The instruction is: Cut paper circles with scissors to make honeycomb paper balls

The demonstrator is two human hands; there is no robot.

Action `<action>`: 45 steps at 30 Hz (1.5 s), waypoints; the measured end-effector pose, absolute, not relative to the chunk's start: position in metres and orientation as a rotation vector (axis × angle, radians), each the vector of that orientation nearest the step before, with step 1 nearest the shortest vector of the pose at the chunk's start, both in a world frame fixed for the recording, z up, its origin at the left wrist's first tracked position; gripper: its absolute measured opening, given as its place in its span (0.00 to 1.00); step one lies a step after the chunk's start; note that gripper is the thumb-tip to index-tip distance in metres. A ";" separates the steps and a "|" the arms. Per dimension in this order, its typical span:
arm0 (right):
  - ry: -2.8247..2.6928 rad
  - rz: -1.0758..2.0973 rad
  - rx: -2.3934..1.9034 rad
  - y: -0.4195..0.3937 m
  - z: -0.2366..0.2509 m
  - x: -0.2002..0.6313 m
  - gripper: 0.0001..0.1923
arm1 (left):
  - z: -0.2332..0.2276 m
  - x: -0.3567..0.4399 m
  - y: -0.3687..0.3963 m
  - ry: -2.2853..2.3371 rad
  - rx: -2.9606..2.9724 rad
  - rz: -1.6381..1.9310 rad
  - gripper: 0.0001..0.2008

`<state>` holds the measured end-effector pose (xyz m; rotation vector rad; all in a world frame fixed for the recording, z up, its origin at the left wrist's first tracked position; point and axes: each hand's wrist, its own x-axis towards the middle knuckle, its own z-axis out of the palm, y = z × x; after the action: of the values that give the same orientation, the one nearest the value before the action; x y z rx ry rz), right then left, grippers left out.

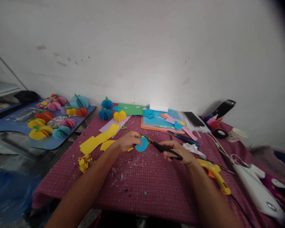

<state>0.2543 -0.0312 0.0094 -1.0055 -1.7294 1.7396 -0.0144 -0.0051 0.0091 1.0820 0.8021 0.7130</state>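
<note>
Pinched between the fingers of my left hand [130, 141] is a round piece of blue paper [142, 145], held just above the table. My right hand [174, 150] grips a pair of scissors [165, 148] by the black handles. The scissor blades point left and reach the upper edge of the blue paper; whether they touch it I cannot tell. Yellow paper strips [98, 139] lie beside my left hand. Small paper scraps [133, 163] are scattered on the cloth below both hands. A crumpled white tissue [192, 148] lies right of my right hand.
A red checked cloth [156, 193] covers the table. Paper pumpkins [120, 116] stand at its back left, and more fill a blue table [61, 142] at left. Coloured sheets [152, 122] lie at the back. A yellow glue gun [215, 175] with a cord is at right.
</note>
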 end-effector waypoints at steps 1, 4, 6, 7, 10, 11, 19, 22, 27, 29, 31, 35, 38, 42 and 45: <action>-1.735 1.735 -1.015 -0.031 0.010 0.254 0.23 | 0.008 -0.014 -0.005 0.803 1.082 0.712 0.06; -1.739 1.732 -1.034 -0.031 0.011 0.254 0.24 | 0.007 -0.014 -0.004 0.803 1.085 0.714 0.06; -1.738 1.738 -1.039 -0.031 0.010 0.255 0.24 | 0.006 -0.015 -0.004 0.802 1.087 0.713 0.06; -1.738 1.741 -1.036 -0.031 0.010 0.256 0.23 | 0.006 -0.015 -0.004 0.803 1.090 0.708 0.06; -1.740 1.765 -1.014 -0.029 0.008 0.258 0.23 | 0.005 -0.015 -0.004 0.801 1.101 0.693 0.05; -1.738 1.774 -1.010 -0.029 0.008 0.259 0.23 | 0.005 -0.015 -0.004 0.796 1.104 0.687 0.04; -1.758 1.788 -1.018 -0.028 0.007 0.260 0.25 | 0.004 -0.016 -0.004 0.768 1.093 0.666 0.03; -1.772 1.783 -1.012 -0.029 0.006 0.261 0.24 | 0.004 -0.016 -0.003 0.768 1.099 0.655 0.04; -1.766 1.778 -0.998 -0.030 0.008 0.260 0.24 | 0.002 -0.016 -0.002 0.742 1.110 0.649 0.03; -1.777 1.778 -1.002 -0.030 0.010 0.258 0.24 | 0.000 -0.016 -0.002 0.742 1.118 0.651 0.03; -1.789 1.779 -1.011 -0.031 0.013 0.257 0.23 | -0.001 -0.016 -0.001 0.742 1.127 0.641 0.03; -1.788 1.785 -1.011 -0.032 0.015 0.255 0.23 | -0.001 -0.017 -0.001 0.727 1.124 0.618 0.06; -1.783 1.797 -1.002 -0.032 0.015 0.256 0.24 | 0.000 -0.017 -0.002 0.712 1.119 0.609 0.08; -1.783 1.807 -1.011 -0.031 0.011 0.258 0.24 | 0.001 -0.016 -0.003 0.721 1.108 0.618 0.08; -1.775 1.818 -1.023 -0.029 0.009 0.259 0.24 | 0.000 -0.016 -0.002 0.718 1.109 0.615 0.07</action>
<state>0.2588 -0.0288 0.0090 -1.0226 -1.7752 1.8184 -0.0161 -0.0019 0.0001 1.1090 0.7182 0.6147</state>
